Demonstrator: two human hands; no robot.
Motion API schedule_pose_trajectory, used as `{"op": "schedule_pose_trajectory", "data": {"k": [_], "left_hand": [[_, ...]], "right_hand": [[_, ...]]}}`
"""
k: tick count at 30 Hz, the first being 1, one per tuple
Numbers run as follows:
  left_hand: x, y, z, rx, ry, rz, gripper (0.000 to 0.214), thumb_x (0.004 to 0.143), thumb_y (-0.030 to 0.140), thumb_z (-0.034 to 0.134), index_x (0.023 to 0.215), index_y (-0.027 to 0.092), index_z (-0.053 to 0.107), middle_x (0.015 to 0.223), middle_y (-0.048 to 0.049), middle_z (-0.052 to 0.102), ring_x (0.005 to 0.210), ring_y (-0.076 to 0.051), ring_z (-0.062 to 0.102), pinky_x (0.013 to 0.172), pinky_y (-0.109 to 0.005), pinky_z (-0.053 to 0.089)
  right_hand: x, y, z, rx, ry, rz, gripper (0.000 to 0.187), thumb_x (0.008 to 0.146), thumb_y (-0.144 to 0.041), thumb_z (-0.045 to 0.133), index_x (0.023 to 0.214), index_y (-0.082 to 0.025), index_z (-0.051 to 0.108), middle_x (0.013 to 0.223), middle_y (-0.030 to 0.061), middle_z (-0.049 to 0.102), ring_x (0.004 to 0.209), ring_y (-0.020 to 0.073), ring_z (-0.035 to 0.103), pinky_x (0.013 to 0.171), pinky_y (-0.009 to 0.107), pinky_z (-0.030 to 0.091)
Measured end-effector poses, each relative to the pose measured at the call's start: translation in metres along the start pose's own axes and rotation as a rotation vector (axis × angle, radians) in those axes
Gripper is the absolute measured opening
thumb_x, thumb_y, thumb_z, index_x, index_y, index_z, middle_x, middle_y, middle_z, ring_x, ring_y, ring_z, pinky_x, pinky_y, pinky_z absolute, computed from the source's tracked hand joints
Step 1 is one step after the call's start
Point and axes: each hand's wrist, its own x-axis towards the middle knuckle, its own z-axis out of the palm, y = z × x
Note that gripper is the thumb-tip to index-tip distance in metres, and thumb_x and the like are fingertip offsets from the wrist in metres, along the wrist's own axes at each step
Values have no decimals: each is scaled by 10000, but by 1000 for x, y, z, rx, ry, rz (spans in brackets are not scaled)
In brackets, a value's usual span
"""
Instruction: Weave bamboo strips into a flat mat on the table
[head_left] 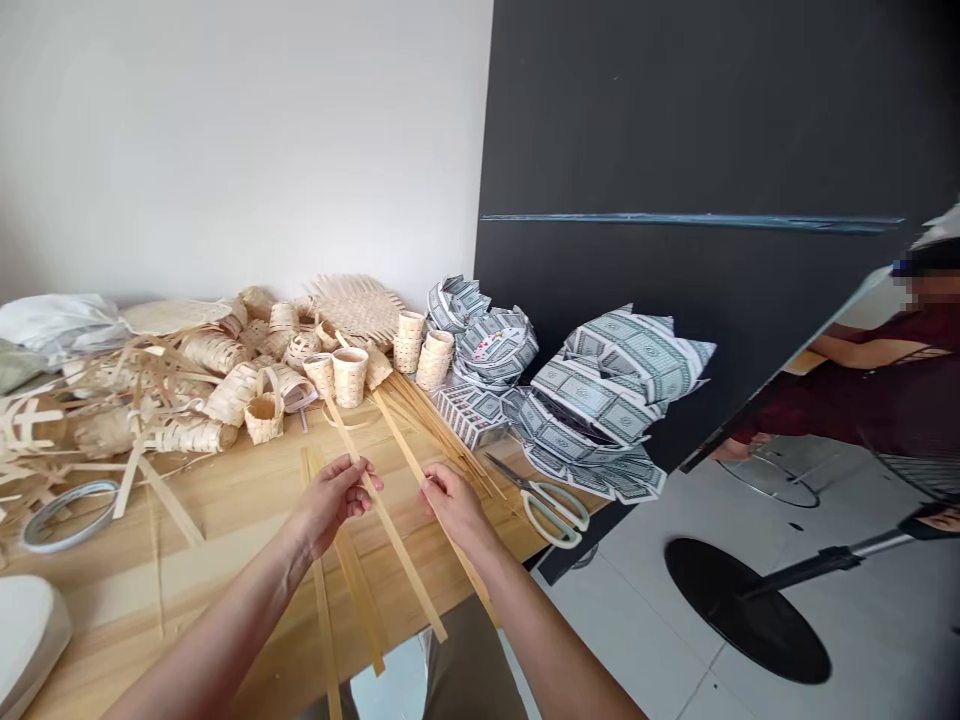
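Note:
My left hand (334, 500) pinches a long flat bamboo strip (390, 530) that runs from the woven cups down past the table's front edge. My right hand (450, 500) is closed round a second bamboo strip (397, 445) that slants the same way. Two more loose strips (352, 580) lie on the wooden table (225, 560) under my left wrist.
Small woven baskets and cups (349, 375) and a round woven mat (360, 305) crowd the table's back. White-handled scissors (551, 505) lie right of my hands. A tape roll (67, 510) sits at the left. Folded printed-paper items (600, 400) lean on a black board. Another person (885, 370) sits at the right.

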Motion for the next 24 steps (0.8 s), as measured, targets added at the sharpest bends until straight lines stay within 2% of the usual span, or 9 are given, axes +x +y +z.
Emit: {"op": "schedule_pose_trajectory", "data": {"k": [4,7,13,17,20,22,24], "left_hand": [[-1,-3,-6,26,-4,-37,262,623,377,713,726,161,608,730,-15,622,500,-72,516,444,-159,383],[2,-6,-11,49,-6,-48,290,598,376,739,751,156,628,753,-2,614,525,-63,517,479,-152,414],[5,-9,-19,83,61,-129,460,441,408,814,791,150,664,662,13,617,548,-86,529,511,-156,441],[11,-14,-27,159,62,-141,422,442,403,815,745,172,634,591,36,609,546,-89,540,502,-140,428],[14,-15,-29,202,45,-147,398,443,407,814,690,175,605,566,34,608,546,-93,540,491,-136,418],[13,-14,-28,200,26,-154,410,428,414,816,692,176,612,586,35,610,561,-97,543,507,-143,429],[12,-13,-25,176,4,-145,410,417,417,819,685,179,619,607,38,607,576,-102,543,528,-156,444]], "right_hand": [[2,0,-7,-315,115,-24,157,777,-99,449,846,-171,571,793,48,607,783,180,563,705,275,408],[6,2,-11,-503,168,-10,172,781,-95,476,902,-161,579,890,92,613,865,214,560,749,310,400],[11,10,-13,-657,203,29,211,773,-91,503,958,-152,582,943,113,602,909,228,553,768,323,418],[9,5,-17,-617,206,-1,209,750,-139,575,957,-138,600,1010,133,582,997,261,509,832,365,404],[6,-9,-15,-524,164,-68,141,790,-181,561,911,-167,633,960,74,620,958,196,540,843,293,405],[2,-21,-7,-397,58,-104,130,807,-204,544,869,-202,659,831,2,651,804,125,590,719,191,438],[-2,-33,4,-139,-120,-75,150,789,-225,552,871,-203,675,721,-26,645,639,94,591,541,141,422]]}}
